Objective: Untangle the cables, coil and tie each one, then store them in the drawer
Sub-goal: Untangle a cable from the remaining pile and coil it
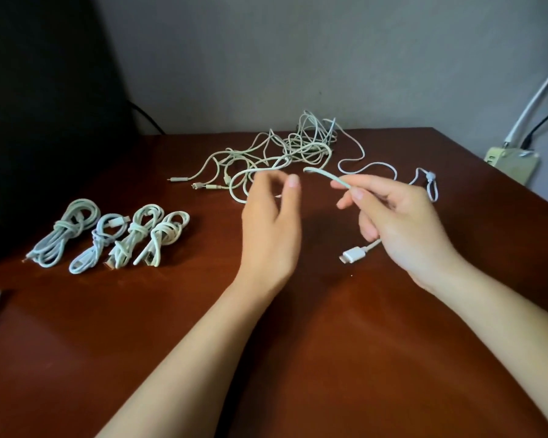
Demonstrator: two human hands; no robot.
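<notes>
A tangle of white cables lies on the brown bench. Just in front of the tangle, the right hand pinches one white cable. The plug on that cable sticks out under the hand. The left hand is in front of the tangle too, with its fingers loose and apart. Well off to the left of the tangle, four tied bundles lie side by side.

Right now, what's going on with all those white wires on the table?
A person is sorting cables at a dark red-brown wooden table. The right hand pinches a thin white cable near its white plug. The open left hand hovers beside it, holding nothing. A tangled pile of white cables lies behind, and four coiled, tied white bundles sit in a row at the left.
</notes>
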